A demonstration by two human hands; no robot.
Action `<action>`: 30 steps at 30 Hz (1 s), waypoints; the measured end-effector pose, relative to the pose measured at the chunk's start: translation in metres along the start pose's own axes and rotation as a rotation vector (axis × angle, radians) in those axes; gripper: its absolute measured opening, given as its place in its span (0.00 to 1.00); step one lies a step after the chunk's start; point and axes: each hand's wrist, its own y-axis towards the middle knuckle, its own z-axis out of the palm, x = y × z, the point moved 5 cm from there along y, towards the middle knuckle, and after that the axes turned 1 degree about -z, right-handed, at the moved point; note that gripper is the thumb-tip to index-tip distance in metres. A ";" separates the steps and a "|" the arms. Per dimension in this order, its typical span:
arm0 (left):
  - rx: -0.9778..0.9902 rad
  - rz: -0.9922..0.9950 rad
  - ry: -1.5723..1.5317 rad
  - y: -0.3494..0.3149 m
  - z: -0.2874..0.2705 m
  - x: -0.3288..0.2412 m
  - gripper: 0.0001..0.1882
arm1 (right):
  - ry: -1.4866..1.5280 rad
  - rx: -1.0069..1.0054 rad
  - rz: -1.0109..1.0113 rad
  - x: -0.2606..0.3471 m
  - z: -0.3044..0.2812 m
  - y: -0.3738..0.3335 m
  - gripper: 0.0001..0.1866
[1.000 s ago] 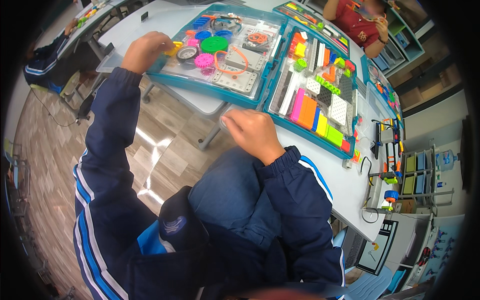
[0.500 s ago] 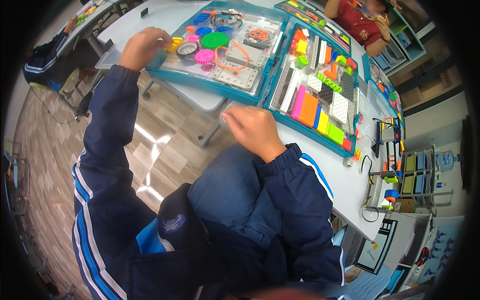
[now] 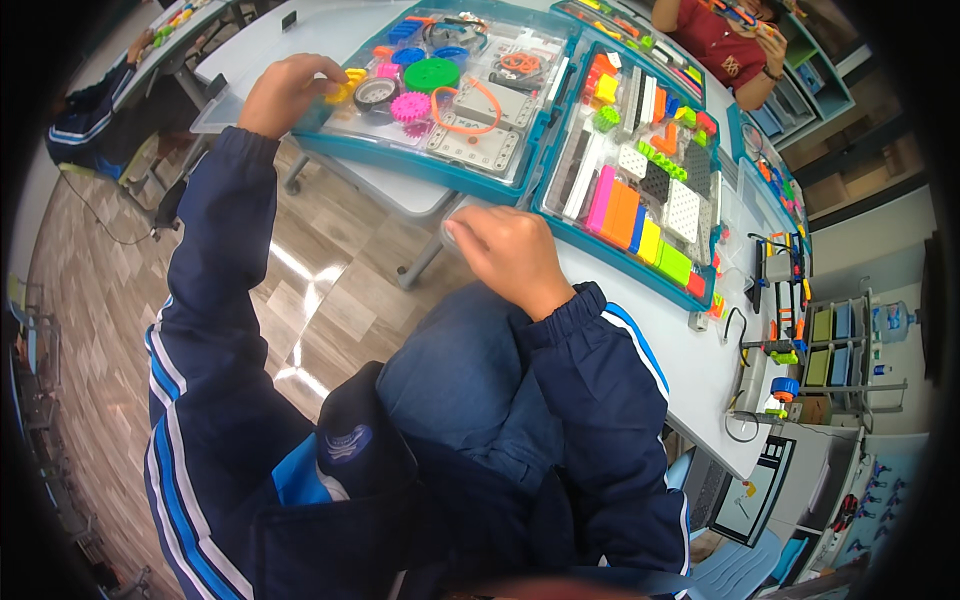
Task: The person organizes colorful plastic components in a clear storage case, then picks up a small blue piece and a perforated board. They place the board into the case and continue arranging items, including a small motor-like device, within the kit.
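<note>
Left hand (image 3: 290, 95) at yellow part (image 3: 346, 87), pinch unclear; right hand (image 3: 510, 255) curled, hold unclear; risk: careless tug dislodging adjacent wheel (image 3: 376, 93).

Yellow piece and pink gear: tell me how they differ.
The left hand is at the yellow piece; the pink gear is untouched. The pink gear is round and toothed; the yellow piece looks irregular, not round. The yellow piece lies left of the pink gear. Both are at the left half of the teal case.
</note>
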 end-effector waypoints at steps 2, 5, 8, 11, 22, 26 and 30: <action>-0.006 0.015 -0.001 0.000 0.000 0.001 0.07 | 0.001 0.001 0.003 0.000 0.000 0.000 0.04; -0.007 0.018 0.014 -0.002 0.000 0.002 0.07 | -0.007 0.003 0.005 0.000 0.000 0.000 0.04; -0.018 0.019 0.060 -0.002 0.001 0.002 0.07 | -0.003 0.005 0.005 0.000 0.000 0.001 0.04; -0.054 0.038 0.080 -0.001 0.001 0.002 0.07 | 0.003 0.002 0.009 0.000 0.000 0.001 0.05; -0.090 0.068 0.076 -0.004 0.001 -0.002 0.09 | 0.011 0.005 0.015 0.003 -0.001 0.002 0.06; -0.087 0.050 0.054 -0.002 0.001 -0.001 0.08 | 0.016 0.033 0.042 0.001 0.000 0.001 0.07; -0.114 0.115 0.079 -0.001 0.000 -0.003 0.08 | 0.026 0.014 0.035 0.001 0.001 0.002 0.06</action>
